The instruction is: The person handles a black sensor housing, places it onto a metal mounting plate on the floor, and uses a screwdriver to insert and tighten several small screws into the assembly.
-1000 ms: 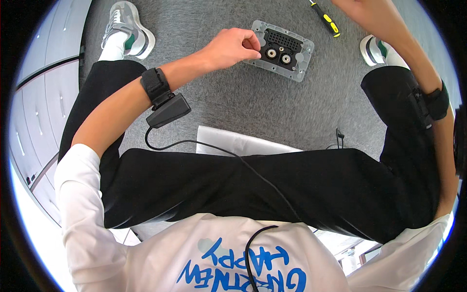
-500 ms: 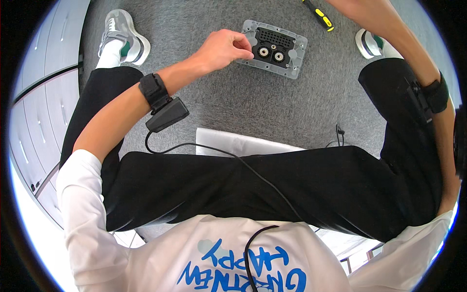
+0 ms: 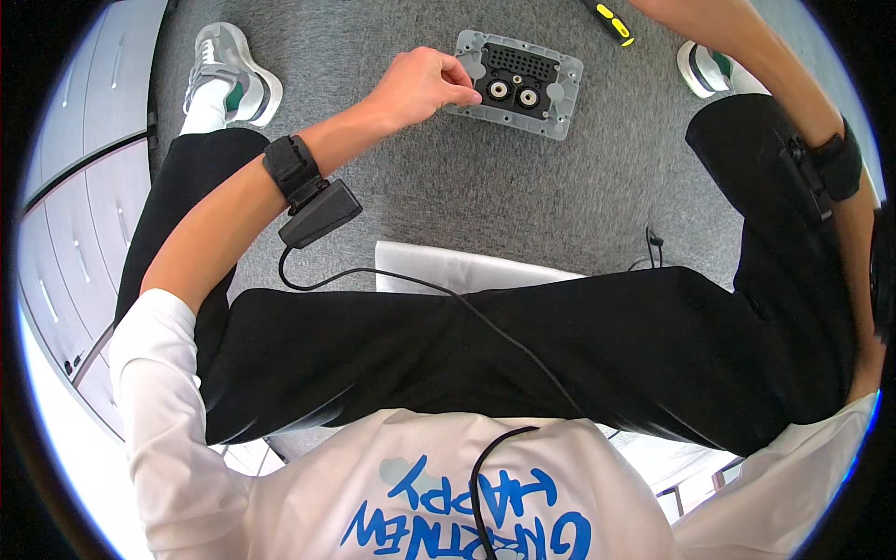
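Seated person viewed from the head camera, ordered near to far. Nearest the lens, a white shirt (image 3: 448,485) with blue print and black trousers (image 3: 523,355) fill the lower field; a black cable (image 3: 420,289) runs across the lap to a small black box (image 3: 320,213) hanging from a black wrist strap (image 3: 290,168) on the left forearm. A second black strap (image 3: 833,163) sits on the right arm, which rises along the right edge and leaves the picture at the top, so the right hand is out of view. Beyond the knees, a white sheet (image 3: 467,269) lies on the grey carpet floor (image 3: 523,187). Farther out, the left hand (image 3: 420,86) is curled, its fingers (image 3: 459,77) pressed together in a pinch at the left edge of a grey rectangular connector plate (image 3: 520,82) bearing 2 round sockets and a perforated grid; whether a small part lies in the pinch cannot be told. The plate rests flat on the carpet between 2 shoes (image 3: 229,73). A yellow-and-black screwdriver (image 3: 611,19) lies just beyond it. Judged step: fine work at the plate's left corner; the next move would call for a steady, precise pinch.
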Demonstrator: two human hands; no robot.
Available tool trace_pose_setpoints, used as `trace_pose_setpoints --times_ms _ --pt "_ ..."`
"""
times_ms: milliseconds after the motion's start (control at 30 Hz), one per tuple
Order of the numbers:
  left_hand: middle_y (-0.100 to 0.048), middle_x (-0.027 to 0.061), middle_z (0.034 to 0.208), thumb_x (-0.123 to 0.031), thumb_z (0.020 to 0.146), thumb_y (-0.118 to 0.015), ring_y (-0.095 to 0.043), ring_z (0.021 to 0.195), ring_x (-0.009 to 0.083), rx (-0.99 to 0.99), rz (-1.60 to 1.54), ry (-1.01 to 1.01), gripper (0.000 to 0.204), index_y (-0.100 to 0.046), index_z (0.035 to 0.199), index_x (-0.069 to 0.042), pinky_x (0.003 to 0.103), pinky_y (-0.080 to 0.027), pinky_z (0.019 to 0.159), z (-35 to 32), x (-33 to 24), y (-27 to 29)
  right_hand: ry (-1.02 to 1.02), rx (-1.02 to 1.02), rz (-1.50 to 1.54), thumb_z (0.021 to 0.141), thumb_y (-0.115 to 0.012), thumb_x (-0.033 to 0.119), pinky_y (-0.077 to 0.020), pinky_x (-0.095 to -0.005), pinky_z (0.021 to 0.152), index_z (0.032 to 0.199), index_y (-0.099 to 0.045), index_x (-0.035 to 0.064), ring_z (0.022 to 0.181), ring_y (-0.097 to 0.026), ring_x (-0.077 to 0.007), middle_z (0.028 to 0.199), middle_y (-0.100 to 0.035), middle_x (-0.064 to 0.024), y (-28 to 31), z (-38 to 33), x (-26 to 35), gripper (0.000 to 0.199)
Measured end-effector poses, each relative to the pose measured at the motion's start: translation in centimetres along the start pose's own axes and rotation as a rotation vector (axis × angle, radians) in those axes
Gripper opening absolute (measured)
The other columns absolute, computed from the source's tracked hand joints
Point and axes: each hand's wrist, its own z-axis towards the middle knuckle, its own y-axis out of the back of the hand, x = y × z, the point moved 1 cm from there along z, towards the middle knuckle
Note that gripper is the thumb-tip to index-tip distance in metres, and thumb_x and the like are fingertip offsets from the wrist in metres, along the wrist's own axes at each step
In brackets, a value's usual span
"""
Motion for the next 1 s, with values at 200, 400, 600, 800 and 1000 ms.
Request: trace_pose_setpoints --times_ms 200,400,600,800,1000 --pt "-0.075 0.0043 0.082 -0.029 0.084 -0.081 -0.067 0.077 0.0117 0.05 -0.001 0.126 0.027 -0.078 0.092 -0.003 0.028 -0.051 0.069 0.0 -0.7 -0.2 0.05 -0.002 -0.004 0.079 -0.064 0.0 -0.046 -0.0369 0.062 0.088 -0.066 -0.0003 0.068 -0.059 -0.0258 0.076 -0.058 -0.0104 -0.1 -0.3 -0.1 0.01" --pt "-0.074 0.0044 0.079 -0.03 0.086 -0.08 -0.057 0.066 0.0089 0.064 -0.141 0.179 0.029 -0.078 0.09 -0.002 0.027 -0.044 0.06 0.1 -0.3 -0.2 0.05 -0.017 0.013 0.079 -0.064 0.0 -0.0461 -0.0366 0.063 0.088 -0.067 0.0001 0.068 -0.059 -0.0258 0.077 -0.059 -0.0104 -0.3 -0.7 -0.2 0.009" --pt "-0.072 0.0018 0.076 -0.03 0.087 -0.078 -0.057 0.066 0.0085 0.141 0.055 0.065 0.026 -0.078 0.088 -0.004 0.028 -0.044 0.06 1.4 -1.0 0.4 0.055 -0.001 0.023 0.079 -0.064 0.0 -0.0463 -0.0359 0.062 0.088 -0.067 -0.0001 0.069 -0.06 -0.0245 0.078 -0.06 -0.0104 0.0 -0.7 0.0 0.01" --pt "-0.071 0.001 0.075 -0.031 0.086 -0.078 -0.059 0.069 0.0087 0.191 0.053 0.105 0.026 -0.078 0.086 -0.005 0.028 -0.045 0.063 1.2 -0.5 1.0 0.071 0.011 -0.02 0.08 -0.063 0.0 -0.0469 -0.0351 0.062 0.088 -0.067 -0.0005 0.069 -0.06 -0.0236 0.079 -0.061 -0.0101 0.0 -0.6 0.2 0.01" --pt "-0.072 0.0021 0.076 -0.034 0.084 -0.081 -0.061 0.071 0.0085 0.157 0.056 0.09 0.029 -0.077 0.086 -0.005 0.027 -0.046 0.065 1.3 -0.2 0.8 0.071 0.017 -0.012 0.079 -0.063 -0.001 -0.047 -0.0346 0.062 0.089 -0.067 -0.0004 0.069 -0.06 -0.0229 0.078 -0.061 -0.0098 -0.1 -0.7 0.0 0.011"
